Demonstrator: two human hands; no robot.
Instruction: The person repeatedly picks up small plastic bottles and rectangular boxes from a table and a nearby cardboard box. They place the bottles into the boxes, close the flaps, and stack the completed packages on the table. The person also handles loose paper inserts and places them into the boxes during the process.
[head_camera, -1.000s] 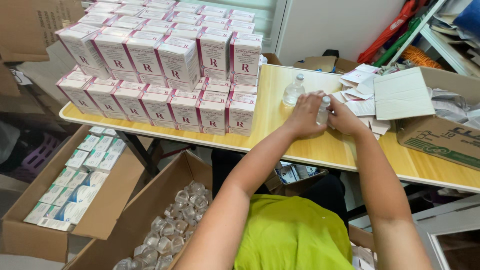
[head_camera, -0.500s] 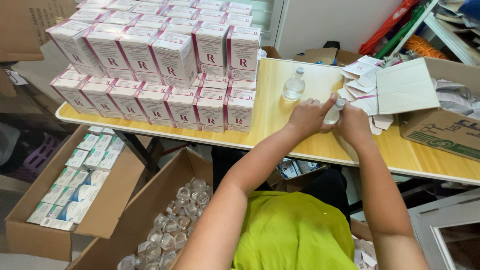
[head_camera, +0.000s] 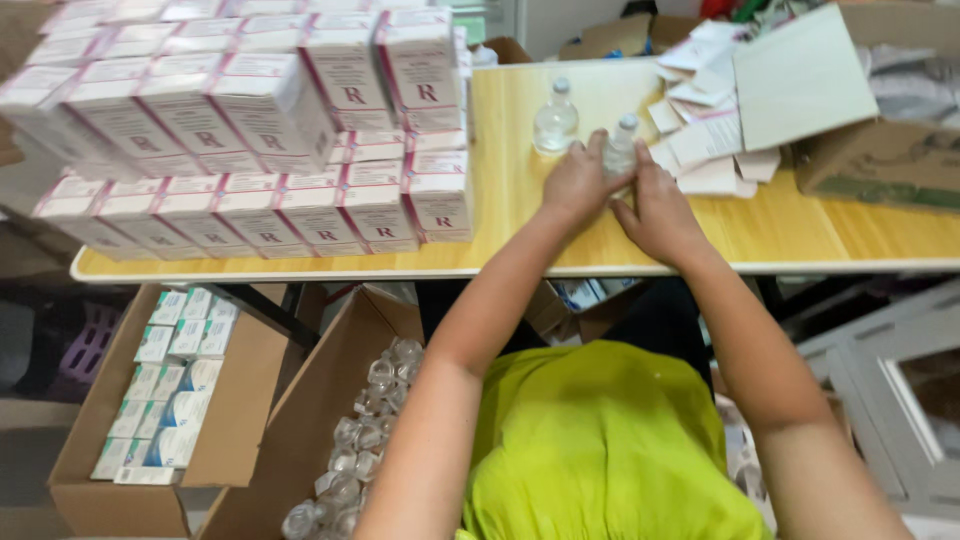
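Two hands meet at upper centre of the frame, on a pale wood desk (head_camera: 800, 235). Left hand (head_camera: 578, 185) and right hand (head_camera: 658, 212) both touch a small clear vial (head_camera: 621, 146) w/ a light cap, standing upright on the desk. Left fingers (head_camera: 592, 152) curl round the vial's left side, gripping it; right fingers press in at its base from the right, but can't tell if they're closed on it or just resting against it. A 2nd vial (head_camera: 555, 120), same kind, stands just beside the first, up and to the left, untouched.

Right of the hands: a loose heap of folded paper leaflets (head_camera: 705, 140), and above them a flat grey card sheet (head_camera: 800, 75) leaning over an open carton (head_camera: 885, 160) at upper right.

Upper left of the frame: stacked white boxes (head_camera: 270, 110) w/ pink trim, several tiers, filling the desk's left half, well apart from the vials.

Below the desk, lower left: an open carton (head_camera: 240, 400) w/ rows of small white-and-blue packs (head_camera: 165, 390). Next to it, bottom centre, a 2nd open carton (head_camera: 320, 420) holding many clear vials (head_camera: 355, 440) in a heap. Bottom centre-right: the person's yellow-green shirt (head_camera: 600, 450).
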